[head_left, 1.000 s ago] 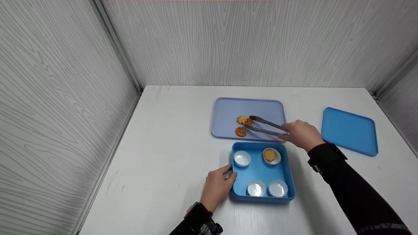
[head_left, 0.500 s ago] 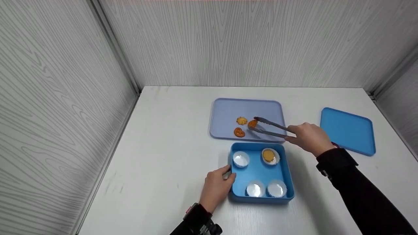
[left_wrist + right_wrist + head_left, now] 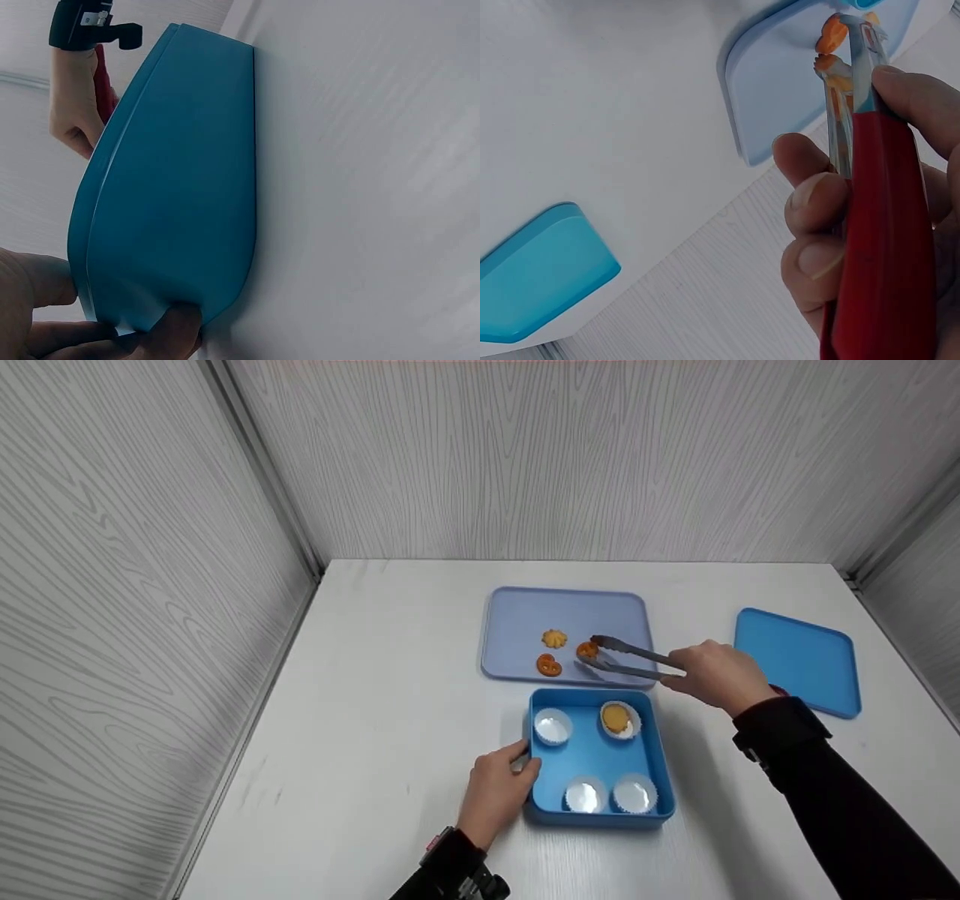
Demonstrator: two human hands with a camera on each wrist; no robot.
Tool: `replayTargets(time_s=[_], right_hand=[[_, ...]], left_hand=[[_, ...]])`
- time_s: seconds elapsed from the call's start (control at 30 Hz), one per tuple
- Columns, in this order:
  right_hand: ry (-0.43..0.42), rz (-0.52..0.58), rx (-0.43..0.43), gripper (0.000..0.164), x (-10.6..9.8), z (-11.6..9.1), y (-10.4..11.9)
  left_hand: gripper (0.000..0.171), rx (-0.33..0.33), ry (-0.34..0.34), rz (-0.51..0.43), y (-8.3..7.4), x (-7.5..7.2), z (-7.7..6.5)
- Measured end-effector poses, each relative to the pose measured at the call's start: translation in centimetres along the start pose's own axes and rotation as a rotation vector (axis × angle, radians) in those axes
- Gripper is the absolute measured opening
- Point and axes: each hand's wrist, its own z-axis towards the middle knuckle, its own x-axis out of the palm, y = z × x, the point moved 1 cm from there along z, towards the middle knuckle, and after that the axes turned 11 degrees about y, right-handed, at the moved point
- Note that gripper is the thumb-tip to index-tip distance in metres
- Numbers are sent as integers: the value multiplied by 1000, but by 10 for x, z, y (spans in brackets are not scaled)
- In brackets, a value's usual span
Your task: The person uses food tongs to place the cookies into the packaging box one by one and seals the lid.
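My right hand [image 3: 720,675] grips metal tongs [image 3: 637,650], whose red handles show in the right wrist view. Between the tong tips is a brown pretzel [image 3: 587,649], over the lilac tray [image 3: 517,607]. Left of it lie a second pretzel [image 3: 549,664] and a yellow flower-shaped cookie [image 3: 554,639]. My left hand [image 3: 497,791] holds the left wall of a blue box [image 3: 600,761], thumb at the rim and fingers against the outside. Inside, one paper cup [image 3: 632,727] bears a round tan cookie [image 3: 616,718]; the other white cups have no cookie.
A flat blue tray [image 3: 799,660] lies to the right, beyond my right wrist. The lilac tray sits just behind the box on the white table [image 3: 375,720]. Grey wood-grain panels [image 3: 562,465] stand at the back and sides.
The tongs and the pretzel have moved right, away from the flower-shaped cookie, and then slightly toward the box. My right hand shifted right with them; the left hand stays on the box.
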Motion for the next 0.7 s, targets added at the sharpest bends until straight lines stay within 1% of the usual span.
replayTargets(time_s=[0.17,0.3,0.43,0.6,0.7], right_hand=[[36,-7,17,26,-2,5,3],[55,4,-12,21,-3,7,3],[52,12,-30,11,-4,8,2],[47,10,-15,9,-2,7,1],[23,-6,-20,7,-1,6,0]], left_hand=[[42,-14,8,-8,-1,0,0],[42,-22,10,-10,-2,0,1],[42,-25,7,-9,-2,1,0],[43,-24,5,-13,-1,1,0],[42,-20,0,-13,1,1,1]])
